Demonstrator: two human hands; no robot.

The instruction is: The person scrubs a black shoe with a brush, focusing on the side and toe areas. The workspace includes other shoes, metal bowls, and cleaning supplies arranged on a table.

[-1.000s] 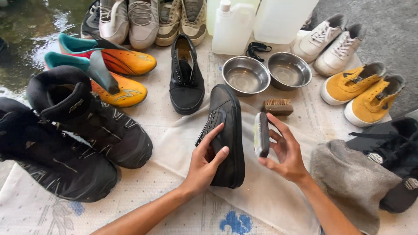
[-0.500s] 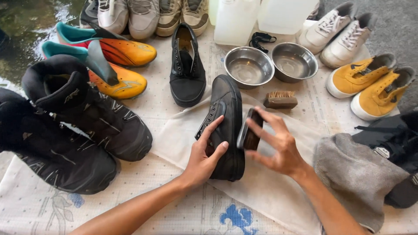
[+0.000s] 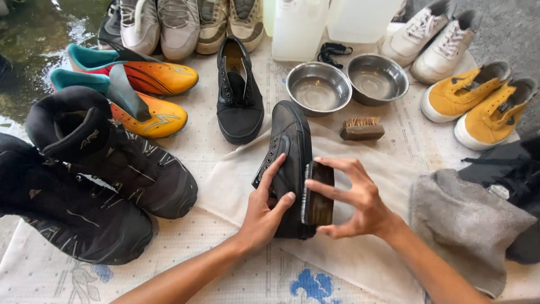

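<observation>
Standing at the far edge of the cloth are two translucent white plastic jugs (image 3: 297, 25); in front of them sit two steel bowls (image 3: 318, 87), their contents unclear. The black sneaker (image 3: 291, 152) lies on a pale cloth (image 3: 360, 247) at centre. The left hand (image 3: 264, 211) presses it, fingers together. The right hand (image 3: 357, 200), fingers spread, pinches a wooden brush (image 3: 319, 194) against the sneaker's side.
</observation>
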